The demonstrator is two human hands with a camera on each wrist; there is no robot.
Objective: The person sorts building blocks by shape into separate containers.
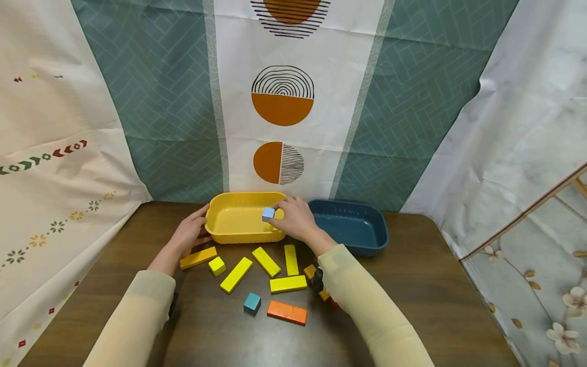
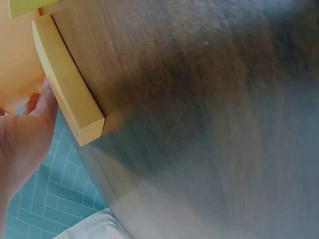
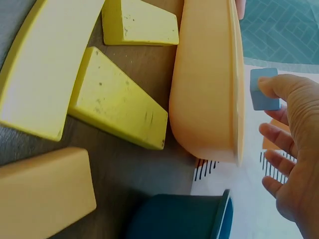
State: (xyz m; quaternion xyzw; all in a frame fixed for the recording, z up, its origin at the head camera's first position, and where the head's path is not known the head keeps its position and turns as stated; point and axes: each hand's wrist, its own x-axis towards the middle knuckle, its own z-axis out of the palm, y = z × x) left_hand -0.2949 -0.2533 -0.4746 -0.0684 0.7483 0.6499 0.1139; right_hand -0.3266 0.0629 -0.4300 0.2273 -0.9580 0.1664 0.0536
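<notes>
In the head view, my right hand (image 1: 296, 218) pinches a light blue cube (image 1: 268, 214) between thumb and fingertips. It is over the right part of the yellow tray (image 1: 243, 238). The right wrist view shows this cube (image 3: 265, 89) above the tray's rim, the other fingers loosely bent. At the tray's left end, my left hand (image 1: 189, 232) holds the wall, thumb and fingers spread around it. Just in front of that hand lies an orange-yellow block (image 1: 198, 258). It also shows close up in the left wrist view (image 2: 70, 79), where the fingers are partly hidden.
A dark blue tray (image 1: 350, 250) stands right of the yellow one. On the wooden table in front lie several yellow blocks (image 1: 288, 284), a yellow cube (image 1: 217, 266), a teal cube (image 1: 252, 303) and an orange block (image 1: 287, 312). Further blocks (image 1: 310, 271) are partly under my right forearm.
</notes>
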